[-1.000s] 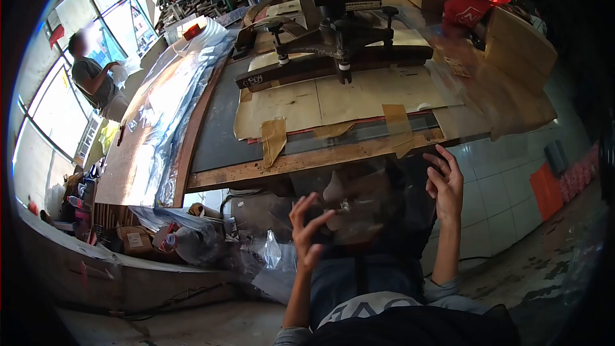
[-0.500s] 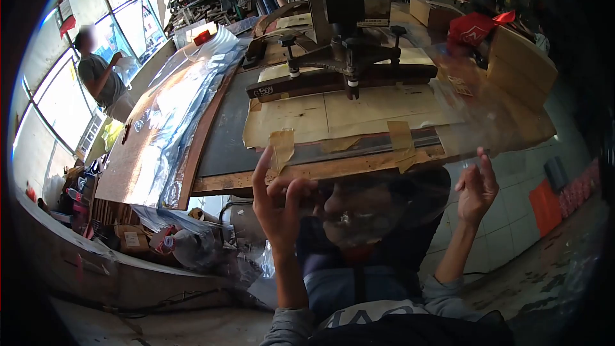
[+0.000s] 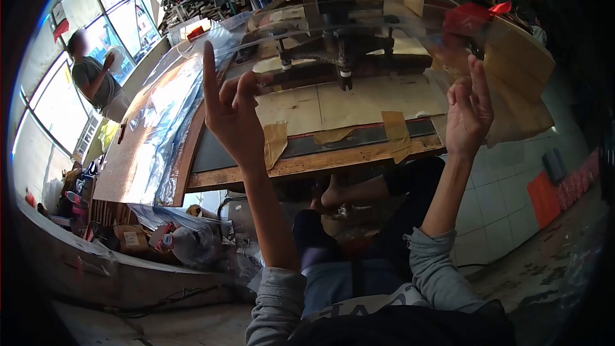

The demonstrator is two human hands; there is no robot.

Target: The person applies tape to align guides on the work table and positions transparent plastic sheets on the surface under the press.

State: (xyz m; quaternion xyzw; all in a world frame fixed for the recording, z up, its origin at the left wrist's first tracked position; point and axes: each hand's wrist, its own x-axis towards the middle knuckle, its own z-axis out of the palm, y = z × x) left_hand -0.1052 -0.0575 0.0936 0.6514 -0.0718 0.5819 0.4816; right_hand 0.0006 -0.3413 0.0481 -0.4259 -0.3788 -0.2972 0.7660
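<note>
A clear plastic sheet stretches between my raised hands, over the table. My left hand pinches its left side, with the index finger pointing up. On the right, my right hand grips the sheet with fingers bent together. Through the film show a dark metal clamp frame and a pale flat board. Strips of brown tape hang at the board's front edge. The sheet's lower extent is hard to make out.
Plastic-wrapped boards lie at the table's left. A person stands by the windows, holding something pale. A red cloth item and cardboard are at the right. Below left are a plastic bottle and boxes.
Both hands have risen from below the table's front edge to above the tabletop, carrying the clear sheet up and forward. The person by the windows has shifted their hands.
</note>
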